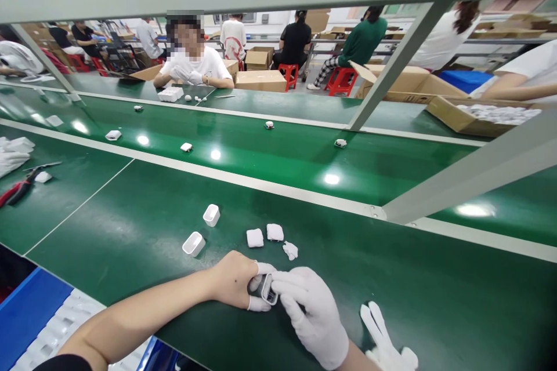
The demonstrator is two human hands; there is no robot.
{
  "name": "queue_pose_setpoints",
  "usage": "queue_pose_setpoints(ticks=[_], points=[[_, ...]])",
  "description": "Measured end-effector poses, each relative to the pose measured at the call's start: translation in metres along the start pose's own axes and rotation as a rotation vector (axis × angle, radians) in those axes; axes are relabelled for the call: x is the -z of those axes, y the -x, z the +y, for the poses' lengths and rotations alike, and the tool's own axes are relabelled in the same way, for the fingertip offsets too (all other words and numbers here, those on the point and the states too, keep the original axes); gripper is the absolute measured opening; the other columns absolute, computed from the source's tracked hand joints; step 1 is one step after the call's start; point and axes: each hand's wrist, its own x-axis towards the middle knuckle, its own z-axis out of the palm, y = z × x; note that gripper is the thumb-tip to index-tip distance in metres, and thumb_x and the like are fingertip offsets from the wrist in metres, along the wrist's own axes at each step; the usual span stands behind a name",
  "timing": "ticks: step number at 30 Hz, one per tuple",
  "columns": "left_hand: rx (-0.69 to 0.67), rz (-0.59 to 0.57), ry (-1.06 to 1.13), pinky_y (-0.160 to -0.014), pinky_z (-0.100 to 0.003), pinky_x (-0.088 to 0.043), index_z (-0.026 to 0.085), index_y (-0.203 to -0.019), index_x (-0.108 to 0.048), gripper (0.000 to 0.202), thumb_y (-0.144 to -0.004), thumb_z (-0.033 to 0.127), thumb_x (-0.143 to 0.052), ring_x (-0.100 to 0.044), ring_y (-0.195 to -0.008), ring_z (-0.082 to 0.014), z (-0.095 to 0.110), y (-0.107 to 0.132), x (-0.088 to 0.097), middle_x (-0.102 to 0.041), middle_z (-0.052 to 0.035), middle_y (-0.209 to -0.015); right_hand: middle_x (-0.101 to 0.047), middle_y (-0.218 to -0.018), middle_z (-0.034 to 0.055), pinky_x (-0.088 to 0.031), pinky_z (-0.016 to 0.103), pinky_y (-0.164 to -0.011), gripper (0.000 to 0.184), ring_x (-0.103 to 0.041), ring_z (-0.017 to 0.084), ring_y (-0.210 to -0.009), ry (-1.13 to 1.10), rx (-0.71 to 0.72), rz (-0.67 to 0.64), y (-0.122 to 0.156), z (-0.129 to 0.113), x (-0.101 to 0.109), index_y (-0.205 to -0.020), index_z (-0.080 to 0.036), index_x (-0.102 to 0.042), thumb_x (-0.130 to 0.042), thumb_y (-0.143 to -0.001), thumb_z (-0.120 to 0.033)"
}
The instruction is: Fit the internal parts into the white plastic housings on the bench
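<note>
1. Lower centre of the frame: the left hand [237,281], its fingertips covered in white, pinches a small casing [269,290] with a pale, rounded-rectangular rim and a dark inside.
2. The right hand [307,307], in a white fabric glove, bends its fingers against the casing's rim; whether they grip it, I cannot tell.
3. Just above the hands lie 2 soft-looking, pillow-shaped white packets [255,237] and 1 crumpled white scrap [290,251].
4. Left of these stand 2 smooth white cups [194,244] with rounded corners, mouths showing.
5. At lower right lies 1 limp white glove [380,333]; above it, the smooth green tabletop [435,290] leaves open room up to a pale rail [261,184].
6. The tabletop's near edge slants across the lower left, beside a blue bin [32,295] holding white pieces.
7. Far left: red-handled pliers [17,192].
8. Beyond the rail, small white parts [186,147] sit well apart on a glossy green belt [243,148]; at upper right, a cardboard box [450,117] holds many white pieces.
</note>
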Motion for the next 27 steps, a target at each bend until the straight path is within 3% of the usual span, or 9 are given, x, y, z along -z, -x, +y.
queue_pose_setpoints(ticks=[2,3,10,15,18,21,24,27], points=[[0.004,-0.004,-0.001,-0.053,-0.018,-0.033,0.024,-0.082,-0.052,0.028,-0.071,0.039,-0.072,-0.059,-0.058,-0.0095,0.0,0.0,0.0,-0.058,0.0108,-0.061,-0.069,-0.093,0.0024,-0.04,0.032,-0.073,0.023,-0.06,0.016,-0.079,0.013,0.019,0.102,-0.001,-0.002,0.004,-0.101,-0.021,-0.058,-0.044,-0.088,-0.009],[0.005,-0.007,0.002,-0.053,-0.018,-0.033,0.024,-0.083,-0.052,0.028,-0.071,0.039,-0.072,-0.059,-0.058,-0.0094,0.0,0.0,0.0,-0.058,0.0109,-0.061,-0.069,-0.091,0.0025,-0.04,0.032,-0.072,0.021,-0.059,0.016,-0.077,0.035,0.026,0.095,-0.001,-0.003,0.005,-0.098,-0.021,-0.059,-0.044,-0.087,-0.01],[-0.004,-0.021,0.014,-0.053,-0.018,-0.032,0.025,-0.087,-0.052,0.029,-0.069,0.037,-0.072,-0.059,-0.06,-0.01,-0.004,-0.002,-0.001,-0.06,0.0113,-0.063,-0.061,-0.075,0.0023,-0.031,0.033,-0.061,0.02,-0.049,0.017,-0.067,0.208,0.053,-0.204,-0.002,-0.006,-0.011,-0.073,-0.018,-0.053,-0.039,-0.088,-0.018],[-0.012,-0.018,-0.005,-0.053,-0.019,-0.031,0.025,-0.087,-0.052,0.031,-0.068,0.037,-0.072,-0.06,-0.062,-0.0105,-0.004,-0.001,-0.001,-0.059,0.0116,-0.063,-0.059,-0.071,0.0017,-0.03,0.033,-0.06,0.022,-0.049,0.017,-0.065,0.314,0.058,-0.155,0.0,-0.007,-0.02,-0.069,-0.017,-0.051,-0.039,-0.088,-0.018],[0.009,-0.024,-0.009,-0.054,-0.018,-0.033,0.025,-0.087,-0.053,0.03,-0.069,0.039,-0.072,-0.06,-0.061,-0.0102,-0.001,-0.001,0.0,-0.059,0.0115,-0.063,-0.062,-0.07,0.0013,-0.038,0.034,-0.063,0.025,-0.053,0.016,-0.065,0.197,0.042,-0.14,0.001,-0.005,-0.015,-0.069,-0.018,-0.055,-0.039,-0.089,-0.017],[0.04,0.003,-0.02,-0.056,-0.019,-0.035,0.026,-0.089,-0.055,0.029,-0.071,0.043,-0.07,-0.06,-0.061,-0.0109,0.0,-0.001,-0.001,-0.06,0.0105,-0.064,-0.07,-0.089,0.0033,-0.049,0.034,-0.075,0.022,-0.063,0.017,-0.08,-0.037,-0.14,-0.017,0.008,0.002,-0.007,-0.088,-0.022,-0.064,-0.042,-0.092,-0.02],[0.005,0.101,-0.041,-0.057,-0.02,-0.038,0.027,-0.102,-0.056,0.036,-0.072,0.041,-0.068,-0.061,-0.064,-0.0129,0.0,0.001,-0.007,-0.063,0.0081,-0.071,-0.069,-0.107,0.0092,-0.057,0.036,-0.078,0.027,-0.067,0.02,-0.09,-0.154,-0.517,0.154,0.013,0.007,-0.003,-0.113,-0.021,-0.061,-0.05,-0.091,-0.03],[-0.108,0.279,-0.104,-0.055,-0.022,-0.038,0.027,-0.114,-0.055,0.038,-0.076,0.033,-0.061,-0.058,-0.063,-0.0138,0.002,0.003,-0.015,-0.062,0.0038,-0.075,-0.072,-0.096,0.0103,-0.06,0.038,-0.073,0.037,-0.07,0.021,-0.077,-0.304,-0.739,0.034,0.011,0.005,-0.005,-0.116,-0.017,-0.059,-0.058,-0.084,-0.033]])
